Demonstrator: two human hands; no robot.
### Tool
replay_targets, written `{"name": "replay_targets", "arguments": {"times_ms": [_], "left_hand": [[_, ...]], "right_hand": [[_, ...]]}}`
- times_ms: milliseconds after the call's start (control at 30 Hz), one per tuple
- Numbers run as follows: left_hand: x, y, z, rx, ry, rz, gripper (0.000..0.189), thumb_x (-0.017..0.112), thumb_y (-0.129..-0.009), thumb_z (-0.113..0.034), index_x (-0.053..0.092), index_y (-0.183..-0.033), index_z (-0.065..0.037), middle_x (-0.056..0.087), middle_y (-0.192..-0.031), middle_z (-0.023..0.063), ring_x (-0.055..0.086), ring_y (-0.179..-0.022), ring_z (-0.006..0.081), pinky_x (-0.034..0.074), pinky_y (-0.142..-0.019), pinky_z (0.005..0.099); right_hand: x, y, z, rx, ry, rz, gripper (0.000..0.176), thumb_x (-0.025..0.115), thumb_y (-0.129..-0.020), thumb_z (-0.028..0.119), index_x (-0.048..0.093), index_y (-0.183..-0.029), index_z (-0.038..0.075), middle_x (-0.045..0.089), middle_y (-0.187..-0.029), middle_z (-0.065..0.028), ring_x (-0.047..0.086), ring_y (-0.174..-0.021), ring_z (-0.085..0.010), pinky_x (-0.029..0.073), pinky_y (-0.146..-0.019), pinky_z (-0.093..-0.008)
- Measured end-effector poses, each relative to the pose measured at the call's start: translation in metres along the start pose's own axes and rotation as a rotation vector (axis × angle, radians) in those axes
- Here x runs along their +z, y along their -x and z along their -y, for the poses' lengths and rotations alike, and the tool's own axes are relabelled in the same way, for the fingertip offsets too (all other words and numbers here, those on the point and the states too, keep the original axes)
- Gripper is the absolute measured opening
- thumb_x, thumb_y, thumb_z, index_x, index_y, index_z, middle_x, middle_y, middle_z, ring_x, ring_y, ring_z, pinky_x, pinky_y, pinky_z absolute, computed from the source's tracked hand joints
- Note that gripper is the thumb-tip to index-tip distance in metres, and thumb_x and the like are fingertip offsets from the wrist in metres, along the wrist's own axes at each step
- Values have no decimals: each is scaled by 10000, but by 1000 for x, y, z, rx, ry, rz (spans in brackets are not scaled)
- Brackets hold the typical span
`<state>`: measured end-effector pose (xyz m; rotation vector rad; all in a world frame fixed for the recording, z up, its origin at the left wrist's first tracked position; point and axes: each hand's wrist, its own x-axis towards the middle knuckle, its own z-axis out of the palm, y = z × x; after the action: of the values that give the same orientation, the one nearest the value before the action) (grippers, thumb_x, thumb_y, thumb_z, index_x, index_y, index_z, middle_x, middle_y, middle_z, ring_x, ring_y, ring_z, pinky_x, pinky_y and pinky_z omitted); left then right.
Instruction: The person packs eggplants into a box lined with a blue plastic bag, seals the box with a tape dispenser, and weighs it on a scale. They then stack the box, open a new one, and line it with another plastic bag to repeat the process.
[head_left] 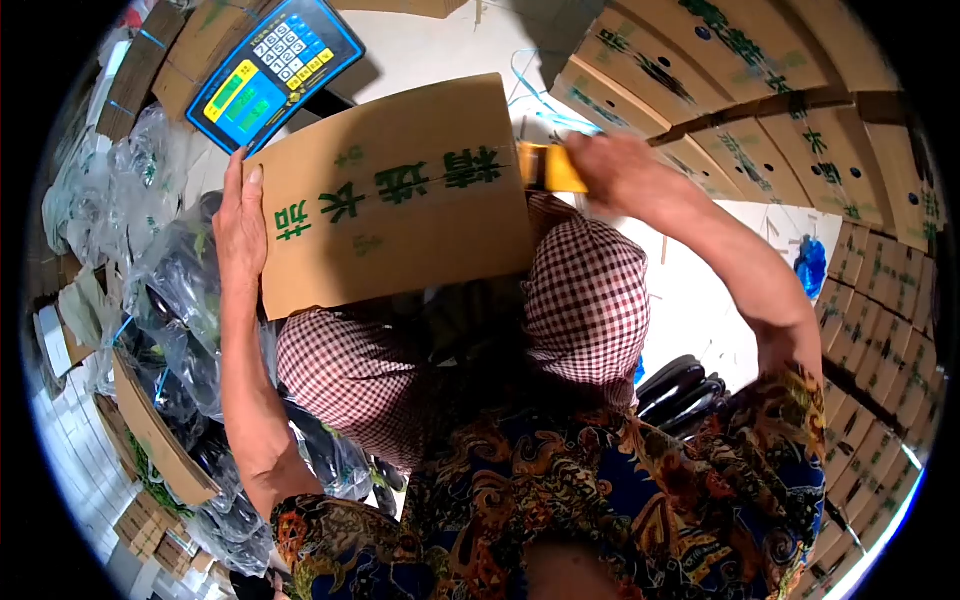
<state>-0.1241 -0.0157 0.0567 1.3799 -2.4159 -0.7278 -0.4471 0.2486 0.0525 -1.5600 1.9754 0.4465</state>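
Note:
A closed cardboard box [410, 240] with green printed characters rests across my knees, its top seam running lengthwise. My left hand [241, 225] grips the box's left end, thumb on the top face and fingers round the edge. At the opposite end, my right hand [615, 170] is closed on a yellow tape dispenser [560, 169], held right by the box's right edge. That hand is slightly blurred, and its fingertips are partly hidden. Shiny tape appears to lie along the seam.
A blue scale display [275, 75] with a keypad stands beyond the box's left corner. Printed cartons [740, 80] are stacked at the right. Clear plastic bags [185, 270] with dark eggplants crowd the left. Loose eggplants [675, 390] lie beside my right leg. Blue strapping [560, 118] trails on the floor.

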Motion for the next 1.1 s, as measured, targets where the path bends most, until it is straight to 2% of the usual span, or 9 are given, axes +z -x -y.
{"name": "replay_targets", "arguments": {"times_ms": [133, 233, 467, 600, 900, 1000, 1033, 1067, 1100], "left_hand": [[1, -3, 3, -20, -4, -4, 520, 379, -969, -427, 399, -1422, -173, 524, -1335, 180, 490, -1243, 355, 364, -1031, 388], [1, 1, 0, -38, 95, 15, 534, 389, -967, -402, 397, -1417, -115, 445, -1407, 180, 440, -1290, 293, 317, -1063, 358], [1, -1, -7, 17, 155, 40, 606, 367, -986, -448, 378, -1419, -25, 391, -1448, 161, 369, -1335, 271, 277, -1089, 355], [5, -2, 1, 32, 180, 28, 600, 388, -986, -428, 370, -1423, -17, 398, -1441, 153, 396, -1309, 253, 292, -1077, 345], [5, 1, -6, -11, 144, 15, 603, 392, -982, -435, 373, -1418, -19, 400, -1433, 164, 404, -1294, 261, 308, -1066, 348], [7, 0, -9, -33, 156, 20, 591, 387, -986, -423, 377, -1413, -15, 401, -1434, 161, 404, -1294, 265, 304, -1070, 349], [6, 1, -9, -51, 163, 23, 587, 386, -987, -418, 378, -1412, -13, 401, -1434, 160, 404, -1295, 268, 302, -1072, 349], [3, 1, -8, -29, 133, 22, 586, 382, -988, -417, 376, -1415, -16, 402, -1436, 155, 406, -1294, 264, 307, -1069, 350], [3, 0, -6, -6, 106, 17, 586, 379, -989, -417, 373, -1418, -19, 402, -1438, 149, 408, -1294, 260, 312, -1067, 350]], "right_hand": [[11, -78, 41, -322, 822, 26, 303, 628, -760, 147, 581, -1045, 54, 643, -801, -98, 635, -741, -291, 490, -597, -387], [41, -79, -10, -234, 225, -160, 409, 613, -760, 175, 564, -1138, 25, 656, -816, -61, 635, -765, -310, 491, -613, -380], [169, -33, -122, 154, -942, 253, 878, 578, -729, 748, 561, -1264, 52, 602, -1172, -177, 576, -1067, -278, 452, -917, -386], [229, 0, -116, 413, -1260, 54, 801, 581, -799, 665, 534, -1292, 37, 593, -1193, -140, 536, -1103, -248, 407, -979, -371], [283, -17, -139, 434, -1614, -148, 604, 519, -933, 503, 510, -1308, 31, 592, -1058, -20, 525, -933, -123, 443, -868, -269], [316, -30, -156, 499, -1164, -279, 605, 499, -926, 527, 514, -1294, 47, 614, -1097, -104, 575, -996, -239, 450, -905, -327], [329, -42, -163, 579, -653, -199, 586, 504, -914, 527, 526, -1266, 59, 607, -1122, -183, 576, -1051, -329, 449, -926, -375], [261, -21, -126, 833, -585, -141, 577, 542, -894, 508, 492, -1355, 165, 618, -1148, -150, 545, -1104, -334, 413, -970, -404], [259, -30, -120, 671, -637, -387, 549, 535, -904, 484, 504, -1339, 150, 613, -1151, -146, 540, -1116, -334, 414, -968, -417]]}}
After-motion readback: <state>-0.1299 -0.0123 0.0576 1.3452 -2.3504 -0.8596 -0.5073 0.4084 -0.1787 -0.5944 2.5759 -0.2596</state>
